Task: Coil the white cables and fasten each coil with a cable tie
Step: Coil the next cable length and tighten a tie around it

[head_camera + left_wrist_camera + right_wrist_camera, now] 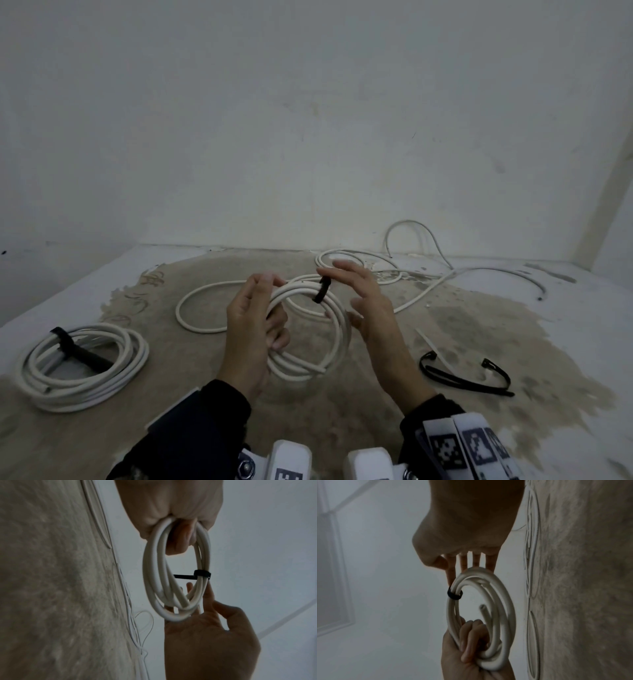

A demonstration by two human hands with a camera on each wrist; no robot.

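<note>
Gripping the tied coil [310,329], left hand [251,330] hides part of it — right hand [368,301] open.

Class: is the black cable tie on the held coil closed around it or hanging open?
Closed. The black cable tie rings the coil strands, its tail sticking out sideways.

I'm looking at what seems a bare, unfinished room: plain whitish walls [308,120] meeting in a corner, a stained, blotchy floor [479,342], loose white cables [428,274] trailing against the wall, and spare ties [462,373] lying about.
</note>
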